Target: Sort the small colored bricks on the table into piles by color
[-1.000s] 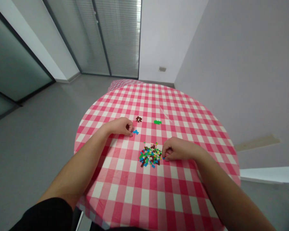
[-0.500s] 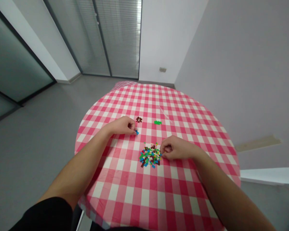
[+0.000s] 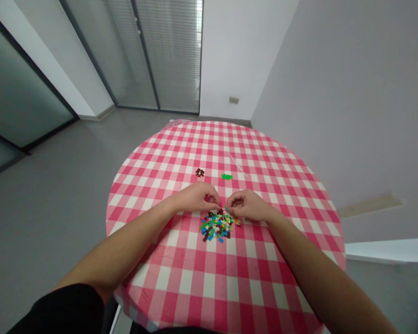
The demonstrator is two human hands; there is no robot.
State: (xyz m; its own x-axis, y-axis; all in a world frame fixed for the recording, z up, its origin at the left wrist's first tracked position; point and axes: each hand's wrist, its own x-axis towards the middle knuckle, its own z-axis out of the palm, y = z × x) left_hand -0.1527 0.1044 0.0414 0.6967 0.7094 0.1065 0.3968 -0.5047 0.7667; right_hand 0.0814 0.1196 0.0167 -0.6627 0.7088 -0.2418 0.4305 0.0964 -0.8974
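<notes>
Bricks of coloured plastic (image 3: 218, 226) lay in a loose heap of red, green, blue, yellow, white and dark brown pieces near the middle of a round table under a pink-and-white gingham tablecloth (image 3: 209, 273). The left hand (image 3: 197, 196) and the right hand (image 3: 245, 205) were both curled, coming in from either side and nearly meeting at the far edge of the heap. Neither was spread flat, and whether either pinched a brick was too small to tell. Farther across the cloth, well apart from the heap, sat a small cluster of dark brown bricks (image 3: 199, 172) and, to its right, a small cluster of green bricks (image 3: 226, 176).
</notes>
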